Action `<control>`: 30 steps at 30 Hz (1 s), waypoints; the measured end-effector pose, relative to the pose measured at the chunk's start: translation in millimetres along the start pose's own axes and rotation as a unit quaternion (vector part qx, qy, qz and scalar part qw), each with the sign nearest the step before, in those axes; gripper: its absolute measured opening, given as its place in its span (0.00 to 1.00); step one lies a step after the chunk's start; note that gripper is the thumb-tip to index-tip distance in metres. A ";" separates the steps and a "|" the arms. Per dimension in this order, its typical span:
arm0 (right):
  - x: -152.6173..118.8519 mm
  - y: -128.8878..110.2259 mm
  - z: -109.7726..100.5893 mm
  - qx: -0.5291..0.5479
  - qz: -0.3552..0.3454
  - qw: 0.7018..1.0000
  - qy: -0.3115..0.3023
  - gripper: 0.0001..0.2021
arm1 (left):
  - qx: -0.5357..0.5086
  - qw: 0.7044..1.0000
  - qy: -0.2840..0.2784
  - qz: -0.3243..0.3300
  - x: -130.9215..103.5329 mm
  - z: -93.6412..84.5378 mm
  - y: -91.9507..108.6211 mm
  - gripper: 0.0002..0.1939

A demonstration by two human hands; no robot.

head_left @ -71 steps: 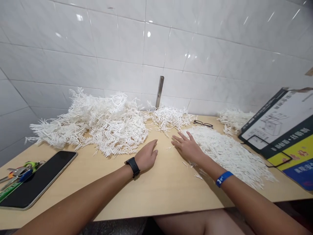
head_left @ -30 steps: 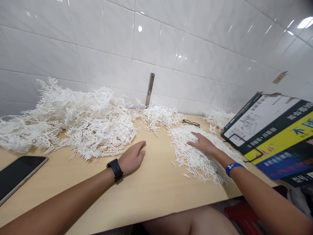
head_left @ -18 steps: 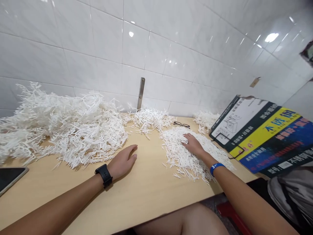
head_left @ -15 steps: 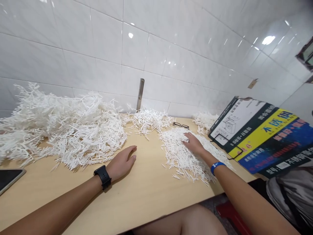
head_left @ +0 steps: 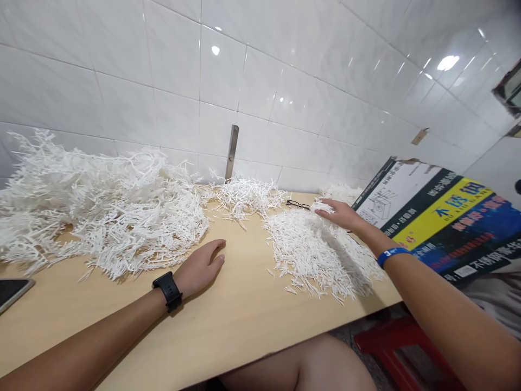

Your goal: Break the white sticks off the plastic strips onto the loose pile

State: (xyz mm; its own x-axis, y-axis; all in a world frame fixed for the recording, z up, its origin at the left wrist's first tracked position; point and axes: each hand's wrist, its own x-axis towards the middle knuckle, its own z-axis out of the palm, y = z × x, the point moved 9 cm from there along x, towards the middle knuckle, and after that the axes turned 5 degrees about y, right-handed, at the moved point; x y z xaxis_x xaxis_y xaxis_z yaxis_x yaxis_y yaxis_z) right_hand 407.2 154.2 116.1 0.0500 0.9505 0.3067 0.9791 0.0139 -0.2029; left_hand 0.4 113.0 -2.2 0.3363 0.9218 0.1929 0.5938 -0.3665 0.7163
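My left hand [head_left: 201,267], with a black watch at its wrist, rests on the wooden table [head_left: 240,304], thumb and fingers apart and nothing between them. To its left spreads a large heap of white branching plastic pieces [head_left: 122,212]. My right hand [head_left: 336,213], wearing a blue wristband, is over the back right edge of a flatter pile of short white pieces [head_left: 313,250]. A clump of white pieces [head_left: 323,206] shows at its fingertips; the fingers curl around it. Black-framed glasses [head_left: 298,205] lie just left of that clump.
A smaller white heap [head_left: 248,196] lies below a metal bracket [head_left: 232,152] at the tiled wall. A printed box [head_left: 439,217] stands at the right, above a red stool [head_left: 402,347]. A tablet or phone [head_left: 14,292] lies far left.
My right hand has moved right and slightly back from the middle of the pile, now with a clump of white pieces at its fingers. My left hand has hardly moved.
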 end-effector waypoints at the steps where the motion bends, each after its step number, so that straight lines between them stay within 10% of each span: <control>1: -4.2 -2.2 4.4 0.006 -0.011 1.000 -0.016 0.31 | 0.001 1.000 0.000 0.000 0.0 0.0 -0.1 0.30; 11: -61.6 -19.3 90.9 -0.016 -0.037 0.996 -0.079 0.34 | 0.015 1.000 0.000 0.012 0.0 -0.8 3.4 0.29; 24: -24.7 -20.9 31.6 -0.040 -0.013 0.995 -0.095 0.33 | 0.018 1.000 -0.015 0.000 -0.3 1.2 1.8 0.30; 30: -102.0 -125.3 39.4 0.043 -0.208 0.977 -0.024 0.29 | 0.023 1.000 -0.015 0.008 1.6 3.1 -0.5 0.30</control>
State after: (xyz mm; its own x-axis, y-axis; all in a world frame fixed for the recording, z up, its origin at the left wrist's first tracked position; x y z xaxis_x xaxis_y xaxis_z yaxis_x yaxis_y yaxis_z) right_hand 271.7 67.7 73.7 -0.3608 0.8704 0.3351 0.8924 0.4266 -0.1472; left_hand 2.9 114.2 -4.4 0.3663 0.9123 0.1832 0.6211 -0.3864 0.6819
